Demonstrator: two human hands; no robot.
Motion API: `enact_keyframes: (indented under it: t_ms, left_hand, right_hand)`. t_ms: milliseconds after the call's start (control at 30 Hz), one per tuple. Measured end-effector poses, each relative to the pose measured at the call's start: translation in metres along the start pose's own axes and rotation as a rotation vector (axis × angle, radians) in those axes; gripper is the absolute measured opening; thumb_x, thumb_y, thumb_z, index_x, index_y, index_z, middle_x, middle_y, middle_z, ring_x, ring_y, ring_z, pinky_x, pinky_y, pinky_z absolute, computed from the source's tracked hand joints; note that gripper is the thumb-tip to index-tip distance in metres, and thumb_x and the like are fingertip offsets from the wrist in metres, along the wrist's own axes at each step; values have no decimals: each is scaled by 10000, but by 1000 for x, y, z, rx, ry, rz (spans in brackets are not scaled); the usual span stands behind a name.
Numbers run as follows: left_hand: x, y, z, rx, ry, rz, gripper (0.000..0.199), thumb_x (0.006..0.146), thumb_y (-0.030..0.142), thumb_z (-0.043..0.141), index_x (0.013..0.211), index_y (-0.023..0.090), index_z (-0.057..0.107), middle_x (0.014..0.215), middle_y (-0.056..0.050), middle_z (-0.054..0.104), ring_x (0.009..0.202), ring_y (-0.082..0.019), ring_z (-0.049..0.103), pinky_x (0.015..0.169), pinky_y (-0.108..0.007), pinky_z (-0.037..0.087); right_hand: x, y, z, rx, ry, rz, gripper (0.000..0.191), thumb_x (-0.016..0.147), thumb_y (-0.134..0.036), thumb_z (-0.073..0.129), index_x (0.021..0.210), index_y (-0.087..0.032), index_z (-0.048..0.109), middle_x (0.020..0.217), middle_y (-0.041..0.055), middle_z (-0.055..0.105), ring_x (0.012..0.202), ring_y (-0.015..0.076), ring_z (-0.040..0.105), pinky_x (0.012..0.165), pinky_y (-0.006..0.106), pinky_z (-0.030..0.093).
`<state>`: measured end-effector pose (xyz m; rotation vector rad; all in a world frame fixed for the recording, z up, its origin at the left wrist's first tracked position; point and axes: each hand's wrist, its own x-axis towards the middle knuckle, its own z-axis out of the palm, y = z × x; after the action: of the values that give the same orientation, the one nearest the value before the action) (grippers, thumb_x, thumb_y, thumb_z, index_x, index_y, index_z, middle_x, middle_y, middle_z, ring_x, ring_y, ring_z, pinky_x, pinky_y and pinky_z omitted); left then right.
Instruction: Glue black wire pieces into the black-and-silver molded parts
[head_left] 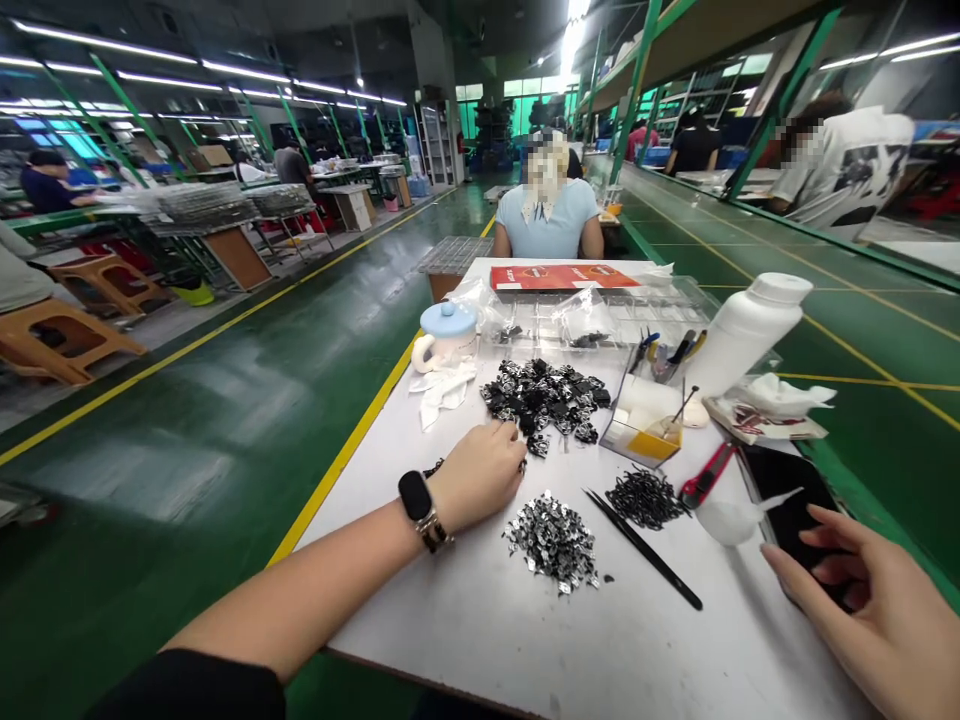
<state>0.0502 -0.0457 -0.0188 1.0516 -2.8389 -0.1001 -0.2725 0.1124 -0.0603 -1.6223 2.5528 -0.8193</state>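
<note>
The left hand [476, 478] rests on the table [450, 620], its fingers curled in at the near edge of a heap of black parts [544, 395]; whether they grip a piece I cannot tell. A pile of small silvery pieces [553, 545] lies nearer the person, with black tweezers [652, 560] and a mound of tiny black parts [649, 498] to its right. The right hand [870, 590] is empty, fingers loosely spread, beside a white spouted container [731, 520] (its spout points toward that hand) and a dark flat object [787, 480].
</note>
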Motion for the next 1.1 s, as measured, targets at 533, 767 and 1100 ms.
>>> enact_keyframes:
  t_ms: [533, 767, 1100]
  left_hand:
    - [-28, 11, -12, -1157, -134, -336, 269, 811, 270, 553, 1061, 199, 486, 722, 37, 452, 610, -90, 496, 572, -231, 455]
    - [-36, 29, -3, -1317, -86, -355, 313, 741, 238, 634, 1032, 170, 541, 764, 13, 507, 647, -95, 518, 611, -237, 495]
    - [-38, 32, -4, -1152, 11, -322, 259, 717, 195, 632, 974, 168, 607, 745, 0, 604, 676, -115, 583, 656, -246, 532]
  right_hand:
    - [21, -37, 10, 331, -35, -22, 304, 746, -488, 615, 748, -212, 489, 896, 39, 611, 734, 164, 575, 635, 297, 455]
    - [35, -106, -4, 1302, -285, 282, 262, 689, -365, 713, 807, -208, 541, 755, 22, 649, 646, 143, 618, 595, 266, 535]
    - [4, -152, 7, 1314, 24, 116, 136, 759, -345, 645, 808, -236, 579, 719, -1, 549, 675, 140, 537, 641, 285, 502]
